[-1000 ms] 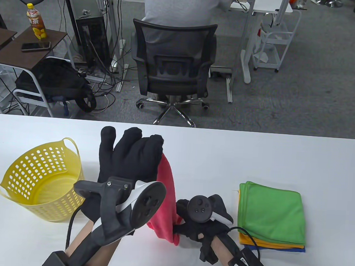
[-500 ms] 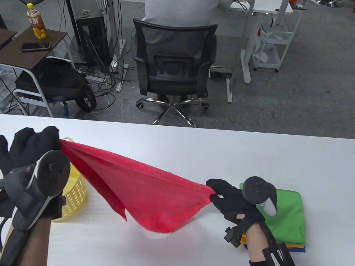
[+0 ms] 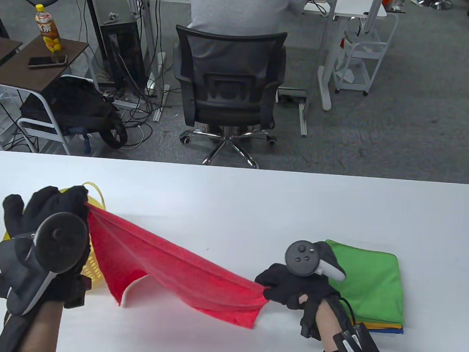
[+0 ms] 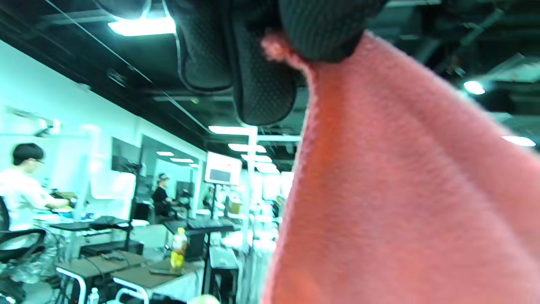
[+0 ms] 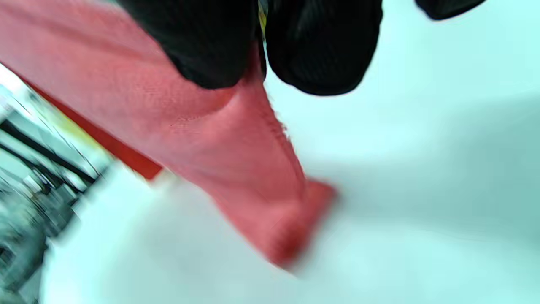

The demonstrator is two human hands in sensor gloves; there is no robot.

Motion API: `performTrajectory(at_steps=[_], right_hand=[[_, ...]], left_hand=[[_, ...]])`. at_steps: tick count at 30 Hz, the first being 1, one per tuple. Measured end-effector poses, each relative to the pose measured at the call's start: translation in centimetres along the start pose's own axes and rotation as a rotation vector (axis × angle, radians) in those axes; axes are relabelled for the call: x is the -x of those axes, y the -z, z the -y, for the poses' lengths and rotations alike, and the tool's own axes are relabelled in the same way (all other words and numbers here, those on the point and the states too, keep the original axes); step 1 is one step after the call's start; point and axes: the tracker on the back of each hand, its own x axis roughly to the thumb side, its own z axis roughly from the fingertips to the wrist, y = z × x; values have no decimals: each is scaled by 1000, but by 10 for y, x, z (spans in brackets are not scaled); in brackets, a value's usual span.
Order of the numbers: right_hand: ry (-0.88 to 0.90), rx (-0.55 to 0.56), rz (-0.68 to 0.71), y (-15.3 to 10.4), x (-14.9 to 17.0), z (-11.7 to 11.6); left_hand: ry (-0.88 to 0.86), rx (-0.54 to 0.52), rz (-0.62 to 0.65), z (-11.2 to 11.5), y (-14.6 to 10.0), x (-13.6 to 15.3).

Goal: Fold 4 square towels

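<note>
White worktop (image 3: 256,201) fills the lower half of the table view, and across its lower left the red towel (image 3: 181,272) hangs stretched between both hands, likely held taut so it can be laid flat for folding. Its long axis runs from middle left down toward lower centre, free edge sagging to the surface. Folded towels, green on top (image 3: 365,281), sit lower right; the yellow basket (image 3: 94,255) peeks out at left. Left hand (image 3: 53,212) pinches one corner, right hand (image 3: 291,287) pinches the other.
</note>
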Motion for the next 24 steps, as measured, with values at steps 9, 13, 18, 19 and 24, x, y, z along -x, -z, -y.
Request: performTrajectory(at_steps=[9,13,18,19,24], right_hand=[[-30,-34,41,16,-25,-17],[-61,246,17,16,-35,-17],[-316,274,15,36,-62,-50],[-364,294,17,41,-69,-54],[-578,342,44,67,-101,-52]], left_hand=[[84,244,209,85,-90,1],[108,352,231,131,-120,13],[173,433,259,176,-141,17],[185,442,267,186,-143,17],[222,442,272,214,-146,18]])
